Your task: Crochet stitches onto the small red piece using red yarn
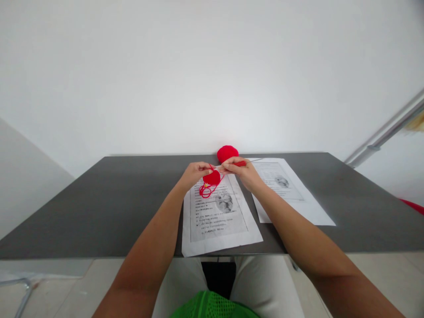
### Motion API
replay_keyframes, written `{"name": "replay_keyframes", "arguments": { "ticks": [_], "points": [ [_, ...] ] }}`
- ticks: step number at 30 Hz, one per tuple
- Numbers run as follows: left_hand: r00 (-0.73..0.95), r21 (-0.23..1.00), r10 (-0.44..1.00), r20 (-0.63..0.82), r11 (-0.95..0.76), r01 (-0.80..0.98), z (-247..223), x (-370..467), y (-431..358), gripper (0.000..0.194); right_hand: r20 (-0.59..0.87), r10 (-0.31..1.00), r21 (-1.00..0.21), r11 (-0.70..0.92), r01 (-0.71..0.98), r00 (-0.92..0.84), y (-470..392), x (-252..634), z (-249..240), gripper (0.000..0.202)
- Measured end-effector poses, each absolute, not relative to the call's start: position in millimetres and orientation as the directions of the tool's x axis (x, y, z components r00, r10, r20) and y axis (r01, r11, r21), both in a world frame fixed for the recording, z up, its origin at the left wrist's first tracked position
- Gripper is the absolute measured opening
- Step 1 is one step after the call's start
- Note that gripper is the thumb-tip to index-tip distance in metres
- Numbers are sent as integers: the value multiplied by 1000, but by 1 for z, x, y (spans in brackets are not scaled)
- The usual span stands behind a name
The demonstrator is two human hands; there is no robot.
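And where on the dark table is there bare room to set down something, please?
Bare tabletop lies left of the left forearm, out to its left edge; another patch lies right of the right printed sheet. In the middle it is crowded: left grip, right grip, round red yarn piece, red-handled tool, left printed sheet and, behind, red yarn ball.

Tbl (82,203) roomy at L; ball (228,153) ahead

from afar i see the yarn piece (212,178) above the left sheet (220,236), right sheet (298,203) alongside on the table (122,190), yarn ball (227,153) behind (near the wall (212,79)).
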State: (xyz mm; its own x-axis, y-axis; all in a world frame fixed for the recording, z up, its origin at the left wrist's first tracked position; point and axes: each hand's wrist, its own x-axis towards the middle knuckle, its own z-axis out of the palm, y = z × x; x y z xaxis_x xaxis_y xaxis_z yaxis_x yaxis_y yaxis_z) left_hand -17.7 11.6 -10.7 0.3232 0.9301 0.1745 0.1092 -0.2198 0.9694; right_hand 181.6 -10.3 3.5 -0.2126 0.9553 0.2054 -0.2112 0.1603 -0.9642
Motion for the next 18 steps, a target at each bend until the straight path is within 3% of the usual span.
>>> {"name": "replay_keyframes", "arguments": {
  "ticks": [4,9,18],
  "points": [
    [355,996,931,88,-72,-58,-10,-18,10,18,275,938,-940,216,-265,-212,-14,178,2,23],
    [446,981,894,-47,126,-150,-6,-21,7,21,427,886,-900,397,-180,-179,-20,176,5,19],
    [590,954,794,-148,272,-127,-2,-26,3,23,591,760,-778,626,61,-271,-22,178,-1,17]
  ]
}}
